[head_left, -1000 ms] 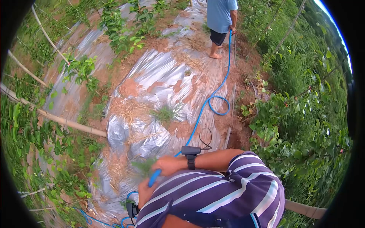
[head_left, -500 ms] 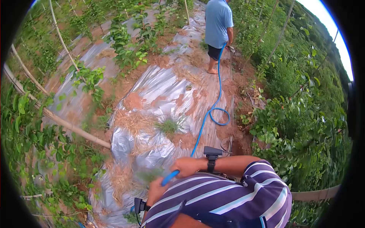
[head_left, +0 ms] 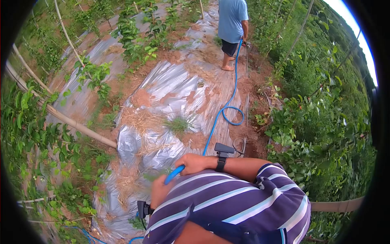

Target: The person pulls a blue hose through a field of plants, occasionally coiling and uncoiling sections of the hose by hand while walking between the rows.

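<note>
**Both hands on blue hose, mulched bed**

Right hand (head_left: pixel 196 163): clenched round the blue hose (head_left: pixel 214 126), with a black wrist device (head_left: pixel 222 151) just behind it. Left hand (head_left: pixel 160 190): lower and close to the chest, closed on the same hose. A short blue length shows between the two hands.

From the right hand the hose runs away over the silver plastic sheet (head_left: pixel 170 87), makes one loop on bare soil, then rises to another person (head_left: pixel 231 16) standing at the far end. A bamboo pole (head_left: pixel 61 118) lies to the left, leafy vines (head_left: pixel 317 134) to the right.

Compared with 0.5 s ago: both grips unchanged; right hand slightly higher in view; other person in the same spot.
</note>
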`<state>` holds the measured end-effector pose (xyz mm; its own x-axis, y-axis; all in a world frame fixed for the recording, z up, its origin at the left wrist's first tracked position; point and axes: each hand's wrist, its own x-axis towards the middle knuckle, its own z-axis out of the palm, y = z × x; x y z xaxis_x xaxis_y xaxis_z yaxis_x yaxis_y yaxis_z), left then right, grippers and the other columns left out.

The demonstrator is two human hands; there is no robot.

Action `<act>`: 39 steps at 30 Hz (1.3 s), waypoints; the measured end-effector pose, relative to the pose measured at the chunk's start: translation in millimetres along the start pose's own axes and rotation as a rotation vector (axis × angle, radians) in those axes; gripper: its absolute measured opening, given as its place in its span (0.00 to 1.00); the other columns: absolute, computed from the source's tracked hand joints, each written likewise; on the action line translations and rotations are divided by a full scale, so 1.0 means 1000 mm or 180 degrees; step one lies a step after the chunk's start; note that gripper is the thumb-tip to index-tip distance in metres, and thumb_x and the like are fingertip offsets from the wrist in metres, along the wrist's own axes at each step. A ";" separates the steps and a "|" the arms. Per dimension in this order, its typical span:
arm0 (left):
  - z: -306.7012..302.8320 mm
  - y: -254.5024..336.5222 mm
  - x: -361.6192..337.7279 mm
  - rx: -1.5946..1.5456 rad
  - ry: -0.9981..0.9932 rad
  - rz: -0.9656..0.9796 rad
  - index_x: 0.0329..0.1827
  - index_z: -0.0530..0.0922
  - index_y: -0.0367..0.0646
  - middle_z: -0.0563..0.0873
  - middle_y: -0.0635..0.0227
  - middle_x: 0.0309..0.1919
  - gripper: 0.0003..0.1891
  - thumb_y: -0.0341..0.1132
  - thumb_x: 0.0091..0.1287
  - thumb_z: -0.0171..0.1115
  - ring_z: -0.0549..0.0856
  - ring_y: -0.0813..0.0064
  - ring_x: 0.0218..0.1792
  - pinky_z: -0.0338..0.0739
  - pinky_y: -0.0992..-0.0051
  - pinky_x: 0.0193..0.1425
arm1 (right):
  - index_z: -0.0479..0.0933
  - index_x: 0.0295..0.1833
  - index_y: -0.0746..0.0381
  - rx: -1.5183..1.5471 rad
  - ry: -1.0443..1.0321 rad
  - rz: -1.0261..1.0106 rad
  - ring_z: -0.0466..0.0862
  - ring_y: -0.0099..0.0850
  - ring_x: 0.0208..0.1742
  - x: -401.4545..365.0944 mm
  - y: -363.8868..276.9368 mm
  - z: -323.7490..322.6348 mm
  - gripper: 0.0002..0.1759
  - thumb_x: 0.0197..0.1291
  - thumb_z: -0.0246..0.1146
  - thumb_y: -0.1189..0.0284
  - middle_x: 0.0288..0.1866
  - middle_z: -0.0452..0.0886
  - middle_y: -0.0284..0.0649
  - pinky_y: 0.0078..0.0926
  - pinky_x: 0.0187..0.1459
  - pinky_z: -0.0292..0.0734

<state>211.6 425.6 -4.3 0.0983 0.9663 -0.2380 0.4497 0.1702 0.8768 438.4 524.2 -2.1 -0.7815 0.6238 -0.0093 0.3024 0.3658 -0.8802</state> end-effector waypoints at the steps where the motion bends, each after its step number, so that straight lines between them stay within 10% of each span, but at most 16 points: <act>1: 0.003 0.004 -0.001 0.0019 0.0010 -0.0011 0.29 0.76 0.37 0.74 0.72 0.20 0.14 0.36 0.64 0.71 0.70 0.82 0.26 0.67 0.72 0.29 | 0.80 0.35 0.61 0.0017 -0.0001 -0.0018 0.83 0.43 0.31 -0.004 0.000 -0.002 0.10 0.51 0.68 0.67 0.27 0.81 0.46 0.40 0.35 0.75; 39: -0.017 -0.039 -0.028 0.0039 -0.0362 -0.0063 0.32 0.80 0.36 0.76 0.65 0.19 0.13 0.38 0.63 0.72 0.72 0.80 0.25 0.70 0.70 0.30 | 0.81 0.35 0.62 0.0104 0.0146 0.0211 0.82 0.43 0.30 -0.008 -0.004 0.060 0.09 0.50 0.68 0.69 0.26 0.80 0.48 0.41 0.35 0.75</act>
<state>176.3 395.1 -24.5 0.1890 0.9344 -0.3018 0.4633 0.1861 0.8665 411.3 476.2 -26.9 -0.7342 0.6773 -0.0470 0.3341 0.3002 -0.8934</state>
